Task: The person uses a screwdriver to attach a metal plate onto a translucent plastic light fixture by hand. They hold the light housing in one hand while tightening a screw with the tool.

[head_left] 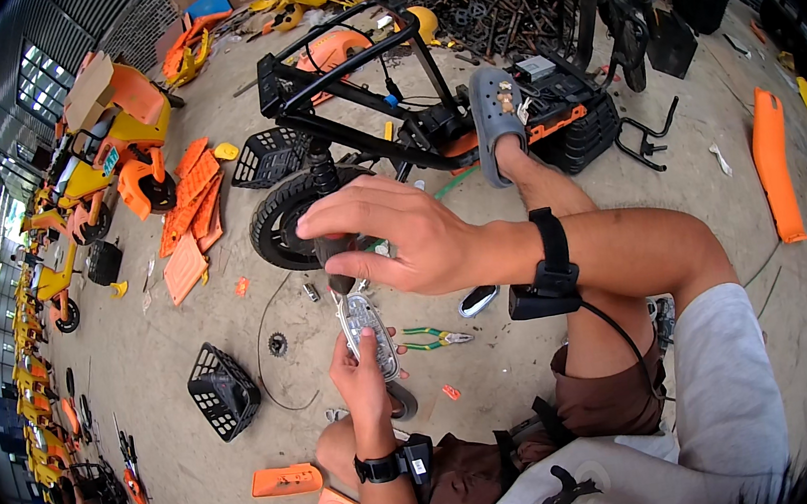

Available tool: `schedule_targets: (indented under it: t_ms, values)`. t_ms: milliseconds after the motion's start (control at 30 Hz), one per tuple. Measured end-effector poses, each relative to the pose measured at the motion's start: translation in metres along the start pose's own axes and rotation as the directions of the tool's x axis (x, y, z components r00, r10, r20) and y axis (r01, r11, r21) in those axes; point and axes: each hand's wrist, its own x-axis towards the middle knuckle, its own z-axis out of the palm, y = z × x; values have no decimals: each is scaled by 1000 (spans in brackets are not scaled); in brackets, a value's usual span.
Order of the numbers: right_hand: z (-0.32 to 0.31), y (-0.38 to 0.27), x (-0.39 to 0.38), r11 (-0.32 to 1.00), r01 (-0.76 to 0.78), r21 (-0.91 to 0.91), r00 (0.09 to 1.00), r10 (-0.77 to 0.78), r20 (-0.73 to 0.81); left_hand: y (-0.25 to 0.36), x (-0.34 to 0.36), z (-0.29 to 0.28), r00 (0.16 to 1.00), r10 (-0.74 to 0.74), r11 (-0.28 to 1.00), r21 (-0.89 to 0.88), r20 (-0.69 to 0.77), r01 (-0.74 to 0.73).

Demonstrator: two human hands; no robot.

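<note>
My right hand (412,241) is wrapped round the handle of a screwdriver (339,272), dark with some red. The tool points down toward the top end of a clear, oblong plastic lamp housing (361,312). Whether its tip touches the housing is too small to tell. Below it, my left hand (363,383) grips the housing, with the thumb across its face and fingers behind. Just past my hands lies the black-tyred wheel (286,228) of a stripped scooter frame (333,84). Pliers with green and yellow handles (434,338) rest on the floor beside the lamp.
Black baskets (222,390) (271,157), a small sprocket (278,344) and a mirror (478,300) lie on the concrete. Orange panels (194,202) are piled at left, with another long panel (775,166) at right. Yellow scooters (131,124) line the left side. My foot rests near the frame.
</note>
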Motion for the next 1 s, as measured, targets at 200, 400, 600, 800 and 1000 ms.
schedule_targets:
  t_ms: [200,400,600,800,1000]
  values:
    - [3,7,-2,997,66,-36,998,-66,2,0,0,1,1000,1,1000,-7,2,-1]
    - [-11,-5,2,999,-10,-47,987,17,158,0,0,0,1000,-8,1000,-16,-1,8]
    - [5,-2,0,997,23,-75,1000,-24,-13,-1,1,1,1000,-4,1000,-8,7,4]
    - [-7,-3,-3,996,4,-89,992,8,129,0,0,1,1000,-4,1000,-9,7,4]
    - [1,3,1,998,32,-59,999,-31,21,0,1,1,1000,-15,1000,-14,0,15]
